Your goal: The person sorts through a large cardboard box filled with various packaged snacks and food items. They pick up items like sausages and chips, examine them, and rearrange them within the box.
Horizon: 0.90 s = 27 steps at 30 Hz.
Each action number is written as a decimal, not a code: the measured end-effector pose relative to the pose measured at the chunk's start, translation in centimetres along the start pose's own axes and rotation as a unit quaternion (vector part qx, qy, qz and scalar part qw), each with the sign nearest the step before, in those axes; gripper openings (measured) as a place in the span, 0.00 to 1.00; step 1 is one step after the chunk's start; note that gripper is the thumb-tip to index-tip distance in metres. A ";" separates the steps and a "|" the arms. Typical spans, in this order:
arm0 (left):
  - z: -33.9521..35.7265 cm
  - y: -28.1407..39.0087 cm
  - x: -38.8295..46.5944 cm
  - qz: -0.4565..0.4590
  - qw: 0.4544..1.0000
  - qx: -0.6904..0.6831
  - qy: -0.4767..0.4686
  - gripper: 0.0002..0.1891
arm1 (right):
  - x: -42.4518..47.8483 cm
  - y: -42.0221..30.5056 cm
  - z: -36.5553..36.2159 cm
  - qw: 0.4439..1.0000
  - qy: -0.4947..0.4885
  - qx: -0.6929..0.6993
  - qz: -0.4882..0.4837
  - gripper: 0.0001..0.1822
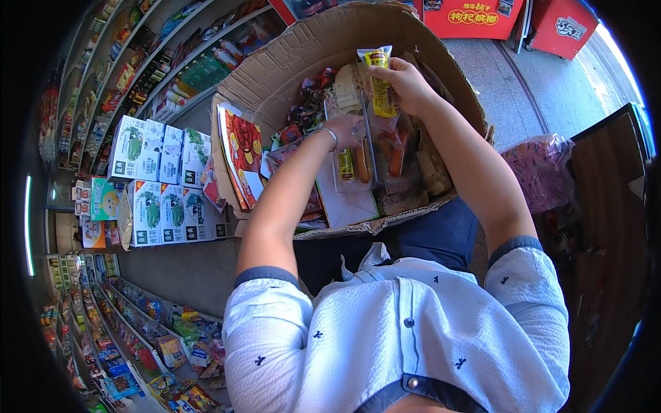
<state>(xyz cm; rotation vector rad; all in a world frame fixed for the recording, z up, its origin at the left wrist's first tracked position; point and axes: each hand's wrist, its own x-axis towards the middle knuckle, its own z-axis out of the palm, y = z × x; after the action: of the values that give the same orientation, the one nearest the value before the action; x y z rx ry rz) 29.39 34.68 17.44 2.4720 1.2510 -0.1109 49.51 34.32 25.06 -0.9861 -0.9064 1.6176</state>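
Above an open cardboard box [289, 41], my right hand [408, 85] grips a yellow snack packet [382, 90] with a clear top end. My left hand [343, 131], with a bracelet at the wrist, reaches down at a clear plastic tray [361, 183]. Its fingers are blurred against the plastic, so its hold cannot be made out. In that tray lie another yellow packet [345, 164] and a sausage-like item [364, 164]. Just right of it, under my right hand, clear plastic packaging holds reddish sausage-like items [396, 155].
Dark-wrapped small packets [304, 111] and a red printed carton flap [241, 139] sit in the box's left side. White milk cartons [165, 180] are stacked left of it. Snack shelves [139, 340] line the left. At right are a pink plastic-wrapped bundle [539, 170] and a dark cabinet [609, 206].
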 end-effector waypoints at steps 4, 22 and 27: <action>1.3 1.3 0.6 -0.022 0.992 -0.036 -0.117 0.34 | -0.3 1.1 -0.6 1.000 -0.009 -0.014 0.000 0.16; -6.6 -3.8 -8.7 0.006 0.579 -0.800 0.156 0.15 | -0.7 2.5 0.3 0.992 -0.049 -0.057 0.101 0.19; -6.4 1.5 -8.1 -0.006 0.628 -0.760 0.167 0.13 | -1.8 2.9 3.3 0.996 -0.058 0.024 0.062 0.18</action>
<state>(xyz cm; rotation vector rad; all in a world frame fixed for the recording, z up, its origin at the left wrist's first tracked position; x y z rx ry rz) 25.12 29.96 25.66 0.9213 0.7644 1.0172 45.77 31.57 24.04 -0.9383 -0.8940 1.8089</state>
